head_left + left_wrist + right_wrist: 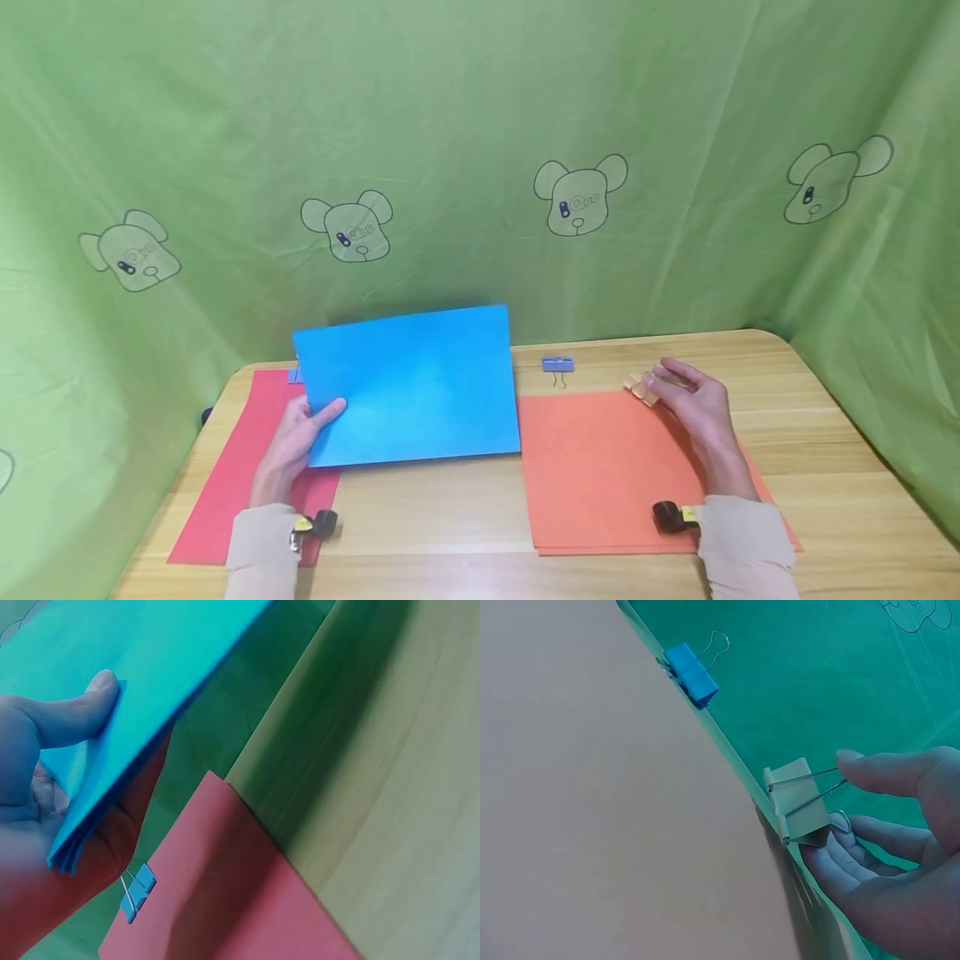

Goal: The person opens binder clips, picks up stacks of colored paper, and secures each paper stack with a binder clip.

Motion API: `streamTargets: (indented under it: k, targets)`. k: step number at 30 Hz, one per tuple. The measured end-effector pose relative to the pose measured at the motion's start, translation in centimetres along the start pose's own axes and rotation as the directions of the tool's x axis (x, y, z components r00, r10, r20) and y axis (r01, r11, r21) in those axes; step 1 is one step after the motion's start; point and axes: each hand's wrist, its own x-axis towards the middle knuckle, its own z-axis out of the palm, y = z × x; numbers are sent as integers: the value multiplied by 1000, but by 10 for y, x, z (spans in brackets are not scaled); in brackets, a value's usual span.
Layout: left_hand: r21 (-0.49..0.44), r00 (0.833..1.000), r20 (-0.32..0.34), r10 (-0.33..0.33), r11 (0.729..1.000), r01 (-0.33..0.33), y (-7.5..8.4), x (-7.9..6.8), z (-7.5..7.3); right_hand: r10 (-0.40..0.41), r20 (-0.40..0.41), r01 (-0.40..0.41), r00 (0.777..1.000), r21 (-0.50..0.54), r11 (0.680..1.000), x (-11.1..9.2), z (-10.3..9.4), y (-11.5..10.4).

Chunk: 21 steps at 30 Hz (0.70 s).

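My left hand [288, 446] grips a small stack of blue paper [420, 392] at its lower left corner, thumb on the front face. In the left wrist view, several layered sheets show at the paper's edge. The stack is raised and tilted above the table. My right hand [701, 412] holds a pale yellow binder clip [802, 802] by its wire handles, thumb on one handle and fingers at the other. That clip is close over the far edge of a stack of orange paper [615, 475], right of the blue stack.
Red paper [217, 500] lies at the left, with a blue binder clip [139, 892] at its far edge. A purple-blue binder clip [557, 365] stands behind the orange paper. Green cloth [465, 167] surrounds the wooden table [427, 525] at the back and sides.
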Motion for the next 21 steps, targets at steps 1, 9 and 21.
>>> streamTargets:
  k: [1, 9, 21]
  targets:
    - [-1, 1000, 3, 4, 1000, -4, 0, 0, 0, -3, -1, 3, 1000, -5, 1000, 0, 0, 0]
    - [-13, 1000, 20, -15, 1000, 15, -2, 1, 7, -12, 7, 12, 1000, 23, 1000, 0, 2, -5]
    - [-5, 1000, 11, -10, 1000, 10, -7, 5, 16, 33, 153, -75, 988, 275, 959, -1, -5, -6]
